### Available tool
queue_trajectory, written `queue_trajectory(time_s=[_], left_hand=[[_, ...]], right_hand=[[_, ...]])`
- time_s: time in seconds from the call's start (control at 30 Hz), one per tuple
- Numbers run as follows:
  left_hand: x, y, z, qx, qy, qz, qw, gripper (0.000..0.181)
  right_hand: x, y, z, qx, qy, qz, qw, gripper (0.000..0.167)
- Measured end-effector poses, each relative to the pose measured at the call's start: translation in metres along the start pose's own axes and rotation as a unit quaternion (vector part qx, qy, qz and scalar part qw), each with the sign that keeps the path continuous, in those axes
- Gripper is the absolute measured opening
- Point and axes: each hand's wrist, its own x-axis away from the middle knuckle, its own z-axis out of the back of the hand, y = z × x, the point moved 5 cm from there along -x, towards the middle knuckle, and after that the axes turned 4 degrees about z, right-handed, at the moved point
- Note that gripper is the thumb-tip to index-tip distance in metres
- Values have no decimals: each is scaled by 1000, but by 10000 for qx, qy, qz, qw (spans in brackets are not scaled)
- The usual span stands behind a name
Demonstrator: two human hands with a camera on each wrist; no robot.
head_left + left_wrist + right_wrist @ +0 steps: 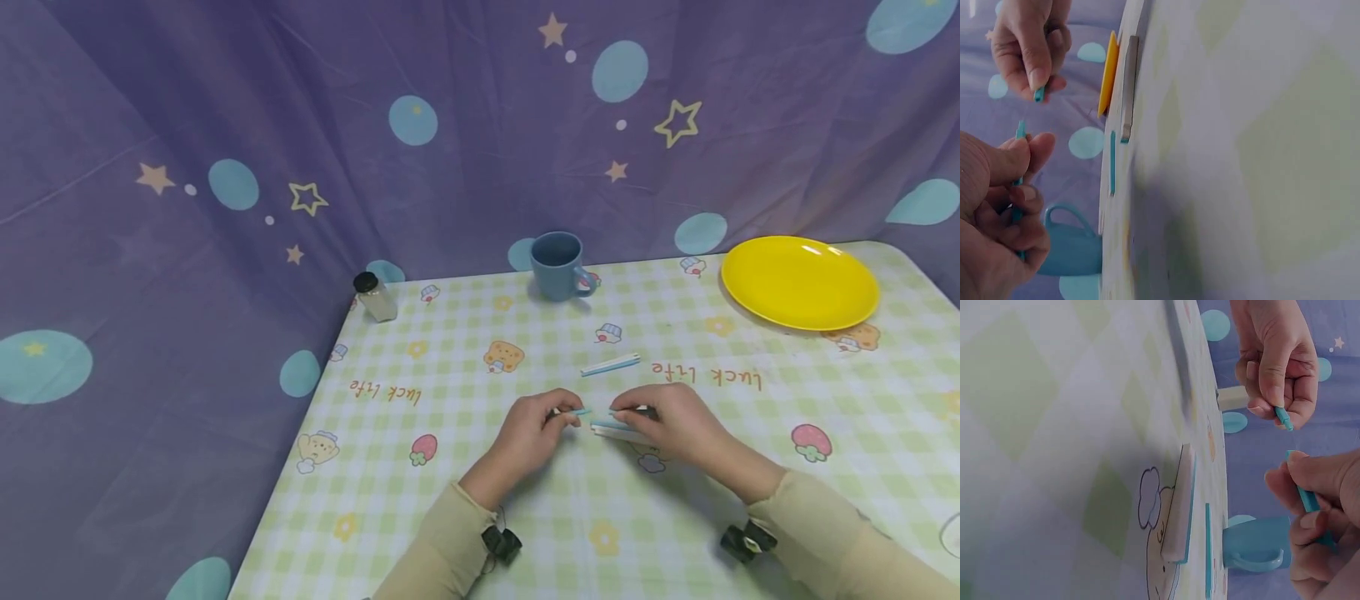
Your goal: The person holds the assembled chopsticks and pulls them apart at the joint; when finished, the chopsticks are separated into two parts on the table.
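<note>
My left hand (536,425) pinches a thin teal stick section (1284,417), which has a narrowed peg at its end. Facing it, my right hand (671,421) holds a second teal stick section (1308,499) between thumb and curled fingers; its end looks hollow in the left wrist view. A small gap separates the two ends above the table. Partly hidden below my right hand lies a narrow white-and-blue case half (611,429). Another slim white-and-blue case half (610,365) rests a little farther back. Inside both fists, the rest of each section is partly covered.
Toward the back stands a blue mug (557,268), its handle to the right. A yellow plate (798,283) lies at the back right. At the back left is a small black-lidded jar (376,298). A patterned curtain hangs behind the checked tablecloth (465,367).
</note>
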Motion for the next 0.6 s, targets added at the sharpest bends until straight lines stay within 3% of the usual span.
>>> queue_trajectory(time_s=[0.23,0.33,0.6], left_hand=[[-4,-12,3,-26,-374,-46,9993,17],[-7,-17,4,-62,-522,-100,9986,24],[-18,-28,10,-560,-355,175,9976,33]], right_hand=[[3,12,4,-36,-88,-280,9996,2],[4,16,7,-168,-172,-299,9993,9],[11,24,12,-127,-481,-365,9981,31]])
